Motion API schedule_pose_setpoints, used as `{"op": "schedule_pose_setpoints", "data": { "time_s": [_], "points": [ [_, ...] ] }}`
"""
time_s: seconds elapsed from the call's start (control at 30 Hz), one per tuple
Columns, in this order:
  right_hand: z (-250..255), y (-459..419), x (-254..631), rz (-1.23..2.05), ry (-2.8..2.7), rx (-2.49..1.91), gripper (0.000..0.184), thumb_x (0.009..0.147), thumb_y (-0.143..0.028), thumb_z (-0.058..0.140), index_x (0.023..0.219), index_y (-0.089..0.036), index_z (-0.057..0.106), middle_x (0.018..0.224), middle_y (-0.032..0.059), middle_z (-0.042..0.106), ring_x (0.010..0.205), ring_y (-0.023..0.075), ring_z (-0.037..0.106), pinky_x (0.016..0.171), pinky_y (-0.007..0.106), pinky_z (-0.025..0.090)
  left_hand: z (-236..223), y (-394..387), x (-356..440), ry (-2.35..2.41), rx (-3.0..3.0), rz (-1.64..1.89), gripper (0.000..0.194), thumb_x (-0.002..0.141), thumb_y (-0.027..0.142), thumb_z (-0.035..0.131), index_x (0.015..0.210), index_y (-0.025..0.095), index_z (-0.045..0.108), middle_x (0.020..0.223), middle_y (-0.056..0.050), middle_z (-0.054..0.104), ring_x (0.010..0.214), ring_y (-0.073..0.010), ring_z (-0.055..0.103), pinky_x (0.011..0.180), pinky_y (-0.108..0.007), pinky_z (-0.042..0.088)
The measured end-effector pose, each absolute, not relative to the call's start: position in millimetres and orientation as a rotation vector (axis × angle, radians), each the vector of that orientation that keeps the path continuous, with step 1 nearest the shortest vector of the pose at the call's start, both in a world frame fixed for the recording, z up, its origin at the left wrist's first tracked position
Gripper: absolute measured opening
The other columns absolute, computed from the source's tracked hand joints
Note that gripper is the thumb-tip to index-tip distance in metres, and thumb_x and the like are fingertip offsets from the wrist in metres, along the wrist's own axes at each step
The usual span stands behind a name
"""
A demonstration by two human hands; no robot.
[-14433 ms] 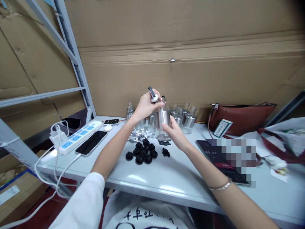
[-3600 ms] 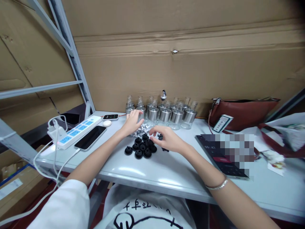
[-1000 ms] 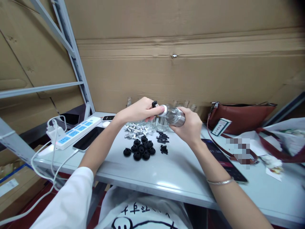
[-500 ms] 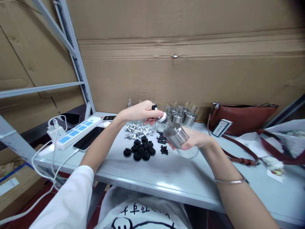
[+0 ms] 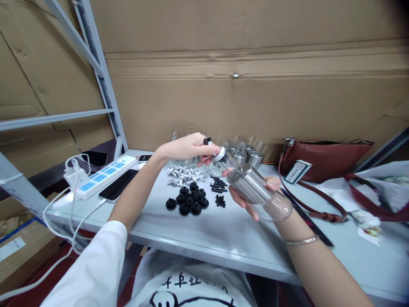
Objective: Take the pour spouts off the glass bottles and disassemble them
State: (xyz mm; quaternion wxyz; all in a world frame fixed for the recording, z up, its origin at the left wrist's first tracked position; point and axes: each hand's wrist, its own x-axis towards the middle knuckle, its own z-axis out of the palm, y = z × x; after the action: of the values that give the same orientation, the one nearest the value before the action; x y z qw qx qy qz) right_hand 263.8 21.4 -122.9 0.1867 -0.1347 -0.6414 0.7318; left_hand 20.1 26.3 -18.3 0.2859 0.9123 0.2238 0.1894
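Observation:
My right hand [image 5: 240, 199] is wrapped around a clear glass bottle [image 5: 252, 184] with a silver metal band, tilted so its neck points up and left. My left hand [image 5: 202, 150] pinches a silver-and-black bottle cap [image 5: 220, 154] at the mouth of that neck. I cannot tell how firmly the cap sits. Below the hands on the grey table lie a group of black round stoppers [image 5: 189, 199], thin black parts [image 5: 219, 184] and tiny black pieces [image 5: 220, 201]. White-and-silver spout parts [image 5: 185, 175] form a pile behind the stoppers.
More banded glass bottles [image 5: 255, 158] stand at the back against the cardboard wall [image 5: 249, 98]. A white power strip [image 5: 105, 175] and a phone [image 5: 119, 186] lie at left, with cables. At right are a brown bag [image 5: 326, 160] with its strap and crumpled plastic.
My right hand has shifted its hold, fingers now spread under the bottle. The bottle's base has moved right and nearer to me. My left hand stays at the cap.

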Motion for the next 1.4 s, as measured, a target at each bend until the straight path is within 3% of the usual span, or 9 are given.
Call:
{"op": "schedule_pose_setpoints", "data": {
  "time_s": [0.07, 0.23, 0.37, 0.53, 0.67, 0.83, 1.1, 1.4],
  "points": [
    [-123, 20, 258, 2.075, -1.802, -0.24, 0.086, 0.053, -0.055, 0.069, 0.121, -0.018, 0.031, 0.07, 0.0011, 0.059, 0.05, 0.0176, 0.057, 0.037, 0.03, 0.047, -18, 25, 22, 0.581, 2.392, 0.518, 0.039, 0.087, 0.037, 0.044, 0.056, 0.014, 0.05, 0.051, 0.002, 0.051, 0.049, -0.0061, 0.047, 0.052, -0.019, 0.038],
    [-118, 21, 241, 1.868, -1.96, -0.267, 0.072, 0.06, -0.029, 0.077, 0.115, -0.023, 0.03, 0.093, 0.0059, 0.062, 0.08, 0.0209, 0.064, 0.069, 0.037, 0.052, -21, 32, 23, 0.645, 2.232, 0.673, 0.038, 0.083, 0.03, 0.05, 0.049, 0.016, 0.04, 0.044, 0.004, 0.043, 0.04, -0.005, 0.041, 0.043, -0.019, 0.034],
    [-116, 21, 228, 1.505, -2.022, -0.499, 0.069, 0.061, -0.027, 0.076, 0.116, -0.023, 0.035, 0.1, 0.0057, 0.06, 0.089, 0.0211, 0.061, 0.075, 0.035, 0.051, -24, 42, 18, 0.693, 2.196, 0.737, 0.039, 0.084, 0.025, 0.049, 0.047, 0.016, 0.037, 0.042, 0.005, 0.041, 0.035, -0.0032, 0.038, 0.04, -0.018, 0.03],
    [-120, 19, 215, 0.785, -2.0, -0.814, 0.063, 0.061, -0.022, 0.073, 0.117, -0.024, 0.044, 0.116, 0.0044, 0.054, 0.091, 0.0203, 0.058, 0.075, 0.031, 0.048, -26, 50, 14, 0.698, 2.164, 0.8, 0.04, 0.084, 0.02, 0.047, 0.046, 0.017, 0.033, 0.04, 0.007, 0.034, 0.034, -0.0016, 0.037, 0.038, -0.016, 0.027],
    [-125, 23, 214, 0.335, -2.036, -0.88, 0.062, 0.065, -0.025, 0.072, 0.121, -0.024, 0.046, 0.122, 0.0058, 0.055, 0.101, 0.0256, 0.056, 0.083, 0.037, 0.047, -30, 57, 15, 0.668, 2.116, 0.825, 0.041, 0.083, 0.02, 0.047, 0.045, 0.018, 0.03, 0.04, 0.008, 0.028, 0.034, -0.002, 0.039, 0.038, -0.016, 0.027],
    [-131, 33, 220, -0.065, -2.105, -0.89, 0.063, 0.066, -0.031, 0.078, 0.121, -0.024, 0.048, 0.117, 0.0077, 0.061, 0.103, 0.0283, 0.053, 0.091, 0.046, 0.043, -43, 70, 20, 0.635, 2.065, 0.828, 0.044, 0.084, 0.028, 0.047, 0.045, 0.018, 0.03, 0.039, 0.006, 0.035, 0.035, -0.0032, 0.039, 0.039, -0.019, 0.028],
    [-141, 51, 230, -0.249, -1.943, -0.914, 0.057, 0.071, -0.03, 0.075, 0.121, -0.023, 0.05, 0.114, 0.0088, 0.061, 0.101, 0.028, 0.054, 0.085, 0.043, 0.048, -49, 81, 27, 0.443, 1.958, 0.986, 0.053, 0.087, 0.053, 0.042, 0.047, 0.019, 0.031, 0.047, 0.001, 0.049, 0.037, -0.005, 0.042, 0.046, -0.024, 0.038],
    [-159, 73, 237, -0.159, -1.764, -1.022, 0.057, 0.07, -0.039, 0.074, 0.117, -0.018, 0.048, 0.116, 0.0131, 0.054, 0.109, 0.0294, 0.053, 0.082, 0.04, 0.051, -37, 88, 2, 0.582, 2.055, 1.186, 0.051, 0.086, 0.054, 0.045, 0.051, 0.017, 0.036, 0.054, 0.0, 0.054, 0.044, -0.0053, 0.049, 0.051, -0.022, 0.041]
  ]
}}
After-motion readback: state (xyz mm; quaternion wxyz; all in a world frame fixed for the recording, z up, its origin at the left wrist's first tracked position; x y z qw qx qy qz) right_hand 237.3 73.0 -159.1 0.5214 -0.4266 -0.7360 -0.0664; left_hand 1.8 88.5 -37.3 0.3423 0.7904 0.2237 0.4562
